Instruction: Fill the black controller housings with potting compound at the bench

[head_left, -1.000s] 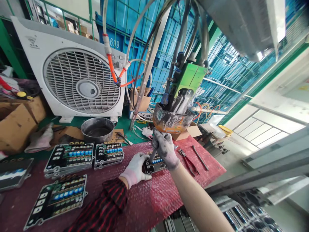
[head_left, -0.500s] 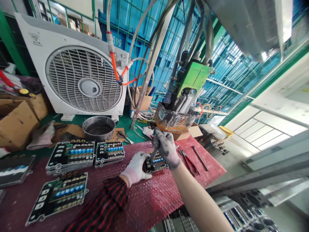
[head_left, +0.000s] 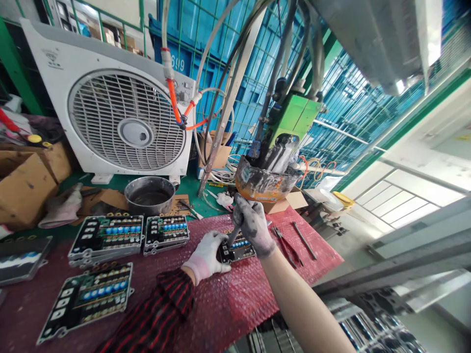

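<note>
A small circuit board in a metal case [head_left: 243, 251] lies on the red bubble wrap in front of me. My left hand [head_left: 209, 254], in a white glove with a pink cuff, grips its left side, fingers at the far corner and thumb along the near edge. My right hand [head_left: 253, 224], its glove stained dark grey, is closed around a grey rod-like tool [head_left: 234, 235]. The tool slants down onto the left part of the board; its tip and the handle inside my fist are hard to make out.
Red-handled pliers [head_left: 287, 246] and a metal rod [head_left: 304, 240] lie at right. Several cased boards [head_left: 106, 235] sit at left. Behind are a dark metal bowl [head_left: 150, 195], a box fan [head_left: 121, 117], and a green dispensing machine [head_left: 296, 117] above a smeared orange container [head_left: 263, 181].
Both hands and the tool hold almost the same place on the board. The whole view has shifted very slightly to the left.
</note>
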The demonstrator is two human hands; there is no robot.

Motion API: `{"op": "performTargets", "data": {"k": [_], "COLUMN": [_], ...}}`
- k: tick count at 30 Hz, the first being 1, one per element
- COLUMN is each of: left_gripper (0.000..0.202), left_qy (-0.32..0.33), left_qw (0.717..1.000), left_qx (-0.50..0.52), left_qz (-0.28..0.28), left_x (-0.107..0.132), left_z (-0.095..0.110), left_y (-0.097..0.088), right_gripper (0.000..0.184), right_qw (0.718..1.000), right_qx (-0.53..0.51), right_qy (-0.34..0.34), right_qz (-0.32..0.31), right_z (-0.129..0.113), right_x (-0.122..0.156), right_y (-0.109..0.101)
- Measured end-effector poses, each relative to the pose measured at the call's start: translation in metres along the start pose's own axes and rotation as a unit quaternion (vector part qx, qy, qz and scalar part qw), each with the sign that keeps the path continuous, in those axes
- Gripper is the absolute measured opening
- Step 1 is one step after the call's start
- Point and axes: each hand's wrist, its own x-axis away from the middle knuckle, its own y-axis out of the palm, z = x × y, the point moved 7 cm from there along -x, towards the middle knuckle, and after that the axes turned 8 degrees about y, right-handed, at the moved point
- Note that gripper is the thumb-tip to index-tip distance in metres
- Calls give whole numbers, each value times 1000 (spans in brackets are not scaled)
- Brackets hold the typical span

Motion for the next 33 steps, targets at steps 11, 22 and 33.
{"op": "performTargets", "data": {"k": [11, 22, 33], "left_gripper": [72, 106, 70], "left_qy": [-5, -73, -48], "left_qw": [999, 990, 993], "left_qx": [-37, -119, -108], "left_qz": [-10, -32, -30], "left_x": [-2, -4, -7], "left_z": [5, 7, 7], "left_y": [-1, -11, -11], "right_gripper": [51, 54, 54], "right_qw": [999, 1000, 998], "right_qx": [33, -22, -43], "right_qy": [-2, -7, -17], "right_qz": [11, 11, 46], "right_z": [-6, -2, 11], "right_x": [4, -13, -21], "right_y": [2, 3, -5]}}
